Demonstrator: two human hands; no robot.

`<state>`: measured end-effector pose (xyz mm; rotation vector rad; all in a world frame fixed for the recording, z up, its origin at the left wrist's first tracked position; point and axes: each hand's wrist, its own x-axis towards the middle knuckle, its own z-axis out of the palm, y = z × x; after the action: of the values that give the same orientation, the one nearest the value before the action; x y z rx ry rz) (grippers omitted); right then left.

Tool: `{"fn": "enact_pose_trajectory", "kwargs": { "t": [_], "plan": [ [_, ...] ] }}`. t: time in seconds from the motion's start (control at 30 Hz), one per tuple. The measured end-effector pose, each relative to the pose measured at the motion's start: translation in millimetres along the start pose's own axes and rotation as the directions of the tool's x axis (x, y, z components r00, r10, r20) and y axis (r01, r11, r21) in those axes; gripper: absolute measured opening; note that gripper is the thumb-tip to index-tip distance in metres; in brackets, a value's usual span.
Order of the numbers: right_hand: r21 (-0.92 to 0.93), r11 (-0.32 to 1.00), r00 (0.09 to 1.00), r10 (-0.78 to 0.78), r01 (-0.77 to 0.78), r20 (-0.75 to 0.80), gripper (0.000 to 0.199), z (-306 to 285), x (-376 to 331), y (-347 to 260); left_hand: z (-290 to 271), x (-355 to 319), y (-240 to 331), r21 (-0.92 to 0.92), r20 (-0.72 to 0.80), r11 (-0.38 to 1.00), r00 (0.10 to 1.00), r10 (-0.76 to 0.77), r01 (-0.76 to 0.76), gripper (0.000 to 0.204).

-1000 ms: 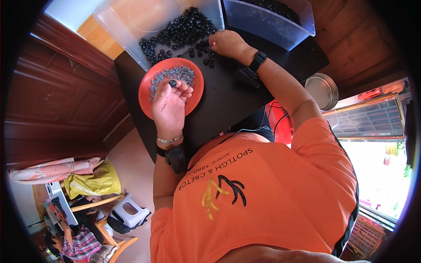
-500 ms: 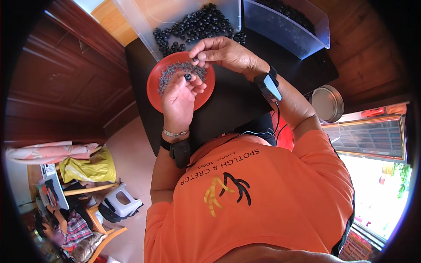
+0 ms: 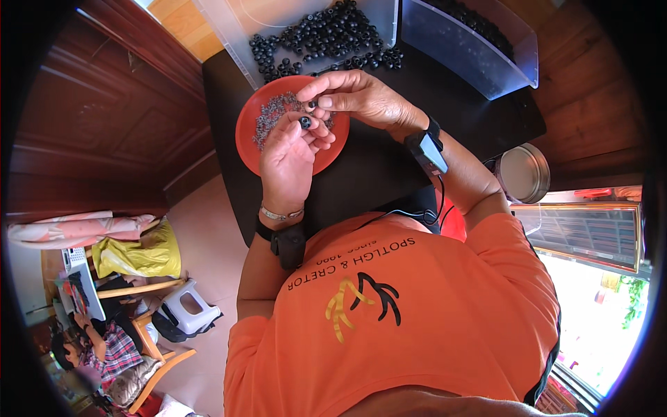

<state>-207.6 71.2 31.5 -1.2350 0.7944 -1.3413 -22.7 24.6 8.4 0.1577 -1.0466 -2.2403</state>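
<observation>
My left hand (image 3: 288,156) is palm up over the near left part of a red bowl (image 3: 244,142). Its thumb and fingers are closed on a small round black part with a hole in its middle (image 3: 305,122). My right hand (image 3: 361,101) comes in from the right over the bowl, thumb and forefinger pinching a small dark piece (image 3: 313,104). The two fingertips' pieces are close together but apart. Many tiny grey pieces (image 3: 267,118) lie in the bowl below; what kind they are is too small to tell.
Behind the bowl, a clear plastic bin (image 3: 240,52) holds many round black parts (image 3: 326,35). Another clear bin (image 3: 479,62) with dark parts stands at the back right of the black table (image 3: 375,167). A round tin (image 3: 524,174) is at the right. A person (image 3: 111,347) sits far left.
My right hand's fingertips have come slightly nearer to the black part in my left hand. Both hands keep their holds, and the whole view has shifted a little.
</observation>
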Motion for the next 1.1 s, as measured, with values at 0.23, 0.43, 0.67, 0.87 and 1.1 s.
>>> {"fn": "enact_pose_trajectory", "kwargs": {
  "t": [0.23, 0.43, 0.67, 0.87, 1.1],
  "plan": [
    [-0.077, 0.997, 1.0, -0.006, 0.007, 0.008, 0.019, -1.4, -0.7, -1.2, 1.0, -0.8, 0.0, 0.031, -0.029, 0.999, 0.999, -0.02, 0.02, 0.02],
    [-0.117, 0.989, 0.992, -0.103, 0.094, -0.072, 0.019, 6.8, -3.6, -3.8, 1.7, -0.6, -0.6, 0.056, -0.044, 0.998, 0.998, -0.035, 0.037, 0.019],
    [-0.078, 0.997, 0.994, -0.022, 0.014, -0.103, 0.018, 15.5, -7.3, -4.7, 7.5, -0.5, -0.4, 0.028, -0.113, 0.999, 0.993, -0.018, 0.021, 0.022],
    [-0.117, 0.993, 0.992, -0.025, 0.01, -0.126, 0.019, 16.0, -7.0, -0.4, 3.7, -1.3, -0.6, 0.07, -0.125, 0.997, 0.992, -0.033, 0.042, 0.022],
    [-0.138, 0.99, 0.993, -0.018, 0.002, -0.116, 0.024, 22.2, -8.8, -3.6, 1.5, -0.7, 0.2, -0.022, -0.09, 0.999, 0.995, -0.034, 0.032, 0.027]
  ]
}}
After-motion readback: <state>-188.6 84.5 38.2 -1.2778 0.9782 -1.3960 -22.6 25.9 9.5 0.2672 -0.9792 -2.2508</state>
